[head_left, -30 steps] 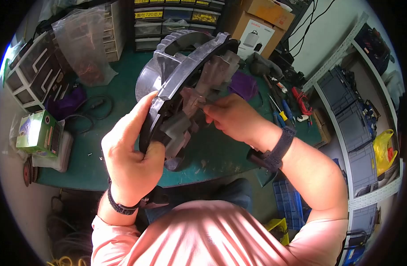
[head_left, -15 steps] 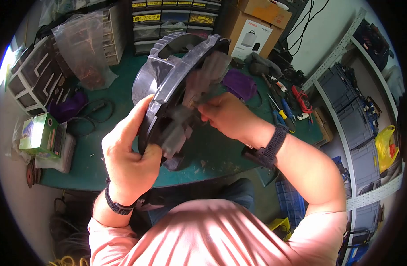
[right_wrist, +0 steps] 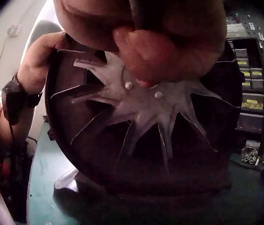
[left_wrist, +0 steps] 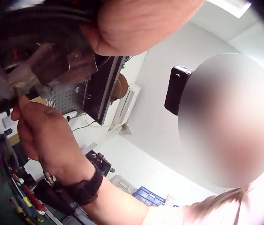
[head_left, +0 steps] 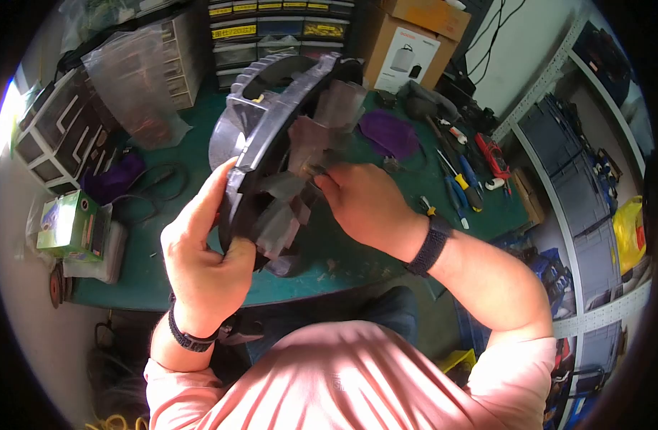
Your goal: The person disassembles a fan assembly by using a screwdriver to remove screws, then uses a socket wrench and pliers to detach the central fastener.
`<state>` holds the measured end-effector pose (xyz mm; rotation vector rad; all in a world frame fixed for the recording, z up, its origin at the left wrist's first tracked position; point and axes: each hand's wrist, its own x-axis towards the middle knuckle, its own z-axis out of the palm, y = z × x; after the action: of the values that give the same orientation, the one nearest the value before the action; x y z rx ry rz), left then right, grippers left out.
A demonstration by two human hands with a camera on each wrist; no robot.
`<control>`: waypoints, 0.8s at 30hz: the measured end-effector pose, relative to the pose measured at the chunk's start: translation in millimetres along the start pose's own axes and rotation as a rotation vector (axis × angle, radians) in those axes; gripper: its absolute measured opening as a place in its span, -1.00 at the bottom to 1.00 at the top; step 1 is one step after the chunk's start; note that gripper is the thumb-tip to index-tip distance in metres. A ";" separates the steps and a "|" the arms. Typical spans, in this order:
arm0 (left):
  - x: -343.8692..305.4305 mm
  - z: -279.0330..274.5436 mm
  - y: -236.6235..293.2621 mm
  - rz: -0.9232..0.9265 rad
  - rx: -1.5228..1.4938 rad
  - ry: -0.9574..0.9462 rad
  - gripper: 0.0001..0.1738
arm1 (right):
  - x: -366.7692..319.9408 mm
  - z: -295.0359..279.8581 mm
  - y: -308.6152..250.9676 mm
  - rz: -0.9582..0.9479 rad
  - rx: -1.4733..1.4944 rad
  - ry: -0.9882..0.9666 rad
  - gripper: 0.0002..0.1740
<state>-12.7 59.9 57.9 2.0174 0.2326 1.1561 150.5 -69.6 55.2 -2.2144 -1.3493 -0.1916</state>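
Observation:
A black round blower housing (head_left: 280,129) is held up on edge over the green table (head_left: 329,276). My left hand (head_left: 210,251) grips its near left rim, thumb on the outer side. Inside the housing sits a metal fan wheel (right_wrist: 146,112) with several bent blades and small round rivet heads near the hub. With thumb and fingers my right hand (head_left: 372,208) pinches at the wheel's centre, and in the right wrist view those fingers cover the middle of the hub. The left wrist view shows the right hand (left_wrist: 52,136) from the side, fingertips at the hub.
Pliers and screwdrivers (head_left: 461,179) lie at the right, near a purple cloth (head_left: 390,136). Drawer cabinets (head_left: 279,32) and a cardboard box (head_left: 411,43) stand at the back. A green box (head_left: 72,226) is at the left. Shelving with grey bins (head_left: 569,172) lines the right side.
The fan wheel's blades have turned, blurred half a second ago. My right hand has rolled over at the hub. The housing has shifted slightly left in view, still in my left hand.

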 end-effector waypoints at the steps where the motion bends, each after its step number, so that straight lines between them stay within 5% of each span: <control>1: -0.5 0.9 0.7 -0.016 -0.030 0.004 -0.35 | 0.2 -0.2 1.6 0.017 0.051 -0.030 -0.67; 8: -2.1 3.5 3.1 -0.060 -0.062 0.025 -0.36 | 8.9 -6.8 12.4 0.046 0.305 -0.185 -0.65; 10: -3.3 4.9 5.3 -0.103 -0.038 0.032 -0.37 | 8.6 -6.0 10.2 0.179 0.338 -0.211 -0.64; 15: -5.2 5.2 7.2 -0.154 0.021 0.020 -0.32 | -5.8 -0.5 20.9 0.093 0.344 -0.098 -0.65; 17: -4.0 3.8 13.3 -0.026 -0.023 0.078 -0.32 | -22.1 -7.3 24.5 0.117 0.367 -0.073 -0.67; 19: -18.3 5.2 29.3 0.066 -0.045 0.473 -0.37 | -49.3 -26.8 19.9 0.171 0.458 -0.125 -0.68; 21: -39.6 0.1 28.1 0.556 -0.424 0.446 -0.53 | -78.5 -35.8 17.8 0.214 0.601 -0.034 -0.75; 23: -60.2 22.0 32.5 0.536 -0.220 0.097 -0.68 | -100.9 -33.3 16.5 0.282 0.903 0.063 -0.71; 24: -58.2 31.1 43.6 0.377 -0.074 -0.178 -0.76 | -107.3 -32.4 17.6 0.289 0.945 0.085 -0.69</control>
<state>-30.3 -15.5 42.1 2.1381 -0.2885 1.1784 118.0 -176.4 34.9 -1.5225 -0.7927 0.3830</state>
